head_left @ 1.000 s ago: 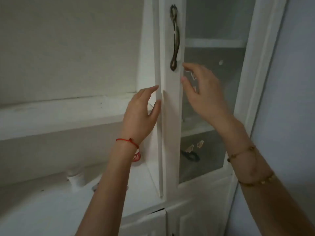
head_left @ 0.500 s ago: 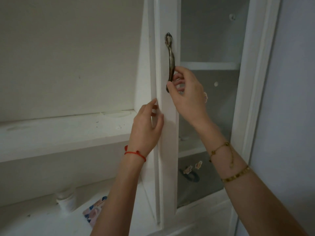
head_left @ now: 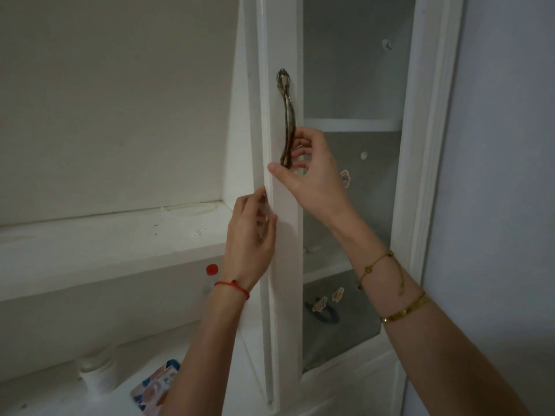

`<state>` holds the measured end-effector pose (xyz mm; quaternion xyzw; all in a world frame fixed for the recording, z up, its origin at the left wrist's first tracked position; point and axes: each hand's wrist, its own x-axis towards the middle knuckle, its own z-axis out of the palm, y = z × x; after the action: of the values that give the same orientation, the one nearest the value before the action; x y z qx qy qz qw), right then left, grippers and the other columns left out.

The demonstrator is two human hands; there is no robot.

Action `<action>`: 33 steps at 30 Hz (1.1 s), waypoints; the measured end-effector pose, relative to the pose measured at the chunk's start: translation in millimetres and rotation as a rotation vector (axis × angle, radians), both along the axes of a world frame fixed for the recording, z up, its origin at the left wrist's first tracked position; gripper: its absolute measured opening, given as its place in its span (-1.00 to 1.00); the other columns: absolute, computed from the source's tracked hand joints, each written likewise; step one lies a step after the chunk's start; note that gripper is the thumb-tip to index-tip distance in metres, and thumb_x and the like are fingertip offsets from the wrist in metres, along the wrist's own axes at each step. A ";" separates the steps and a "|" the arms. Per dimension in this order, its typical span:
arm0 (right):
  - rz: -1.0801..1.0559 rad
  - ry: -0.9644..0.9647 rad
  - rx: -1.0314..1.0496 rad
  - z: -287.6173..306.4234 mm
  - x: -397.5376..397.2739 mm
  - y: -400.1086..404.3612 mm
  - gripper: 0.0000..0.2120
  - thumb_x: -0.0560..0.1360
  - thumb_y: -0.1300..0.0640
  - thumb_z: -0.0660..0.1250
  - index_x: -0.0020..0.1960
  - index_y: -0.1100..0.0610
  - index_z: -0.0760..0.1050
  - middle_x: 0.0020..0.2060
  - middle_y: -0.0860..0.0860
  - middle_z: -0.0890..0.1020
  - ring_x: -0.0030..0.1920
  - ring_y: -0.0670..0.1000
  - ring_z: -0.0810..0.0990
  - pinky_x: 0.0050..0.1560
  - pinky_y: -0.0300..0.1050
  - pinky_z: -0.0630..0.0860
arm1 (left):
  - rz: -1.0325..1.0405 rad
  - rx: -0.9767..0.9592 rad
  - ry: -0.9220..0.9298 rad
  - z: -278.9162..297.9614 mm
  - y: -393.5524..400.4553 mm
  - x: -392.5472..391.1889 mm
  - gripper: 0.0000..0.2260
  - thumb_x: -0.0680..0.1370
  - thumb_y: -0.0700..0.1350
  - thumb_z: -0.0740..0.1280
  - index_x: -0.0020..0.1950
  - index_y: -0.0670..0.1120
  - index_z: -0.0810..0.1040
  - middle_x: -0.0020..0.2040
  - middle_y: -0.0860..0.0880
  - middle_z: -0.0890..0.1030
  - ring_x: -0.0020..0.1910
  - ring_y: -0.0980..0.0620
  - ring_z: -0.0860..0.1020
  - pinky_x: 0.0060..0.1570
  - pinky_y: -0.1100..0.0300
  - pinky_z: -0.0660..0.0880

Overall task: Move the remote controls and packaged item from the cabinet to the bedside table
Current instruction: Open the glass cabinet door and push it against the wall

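A tall white cabinet door with a glass pane fills the middle of the head view. Its bronze handle runs vertically on the left stile. My right hand grips the lower end of that handle, fingers curled behind it and thumb on the stile. My left hand rests lower down on the door's left edge, fingers wrapped around that edge. Through the glass I see white shelves, small stickers and a dark hair tie. No remote control shows. A colourful flat packaged item lies on the open shelf at lower left.
An open white shelf unit stands left of the door, with a small white jar on its lower level and a red dot on its back wall. A pale wall borders the cabinet on the right.
My right hand rose from the glass to the handle and closed on its lower end. My left hand moved onto the door's edge. The view tilted down.
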<state>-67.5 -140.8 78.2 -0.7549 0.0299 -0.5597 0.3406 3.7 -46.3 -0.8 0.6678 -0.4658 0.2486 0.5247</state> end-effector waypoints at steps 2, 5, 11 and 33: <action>-0.009 0.000 0.003 0.6 1.2 1.1 -0.46 0.37 0.18 0.52 0.26 0.15 0.36 -0.02 -0.10 0.48 -0.09 -0.21 0.49 0.08 -0.20 0.55 | -0.015 -0.008 0.018 0.6 0.0 -0.6 -0.59 0.60 -0.22 0.27 0.45 -0.13 0.35 0.25 -0.08 0.47 0.12 0.06 0.51 0.17 0.23 0.52; -0.036 -0.023 0.022 1.5 -1.4 4.5 -0.49 0.38 0.17 0.51 0.22 0.11 0.35 -0.08 -0.18 0.48 -0.15 -0.31 0.49 0.04 -0.21 0.56 | -0.054 -0.038 0.029 0.0 1.8 -5.2 -0.60 0.58 -0.24 0.29 0.42 -0.12 0.37 0.21 -0.07 0.47 0.04 0.08 0.52 0.05 0.43 0.48; -0.093 -0.101 -0.015 -5.1 -64.3 4.5 -0.48 0.42 0.16 0.48 0.28 0.16 0.33 -0.01 -0.20 0.46 -0.06 -0.39 0.49 -0.08 -0.45 0.47 | -0.182 -0.116 -0.114 -6.2 7.1 -53.1 -0.67 0.55 -0.21 0.36 0.29 -0.16 0.43 0.10 0.00 0.47 -0.01 0.16 0.47 0.00 0.43 0.43; -0.778 0.112 -0.314 -15.9 -252.7 -7.0 -0.36 0.54 -0.12 0.28 0.53 0.07 0.17 0.29 -0.04 0.45 0.33 -0.09 0.38 0.36 -0.14 0.36 | -0.783 -0.115 -0.199 -20.6 -47.6 -189.0 -0.45 0.54 -0.18 0.41 0.50 -0.14 0.32 0.51 -0.09 0.27 0.52 0.00 0.24 0.46 0.01 0.29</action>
<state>-320.2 -147.9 62.3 -0.7593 0.2455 -0.6024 -0.0175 -185.3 -93.9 -21.5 0.3822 -0.7189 0.1189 0.5683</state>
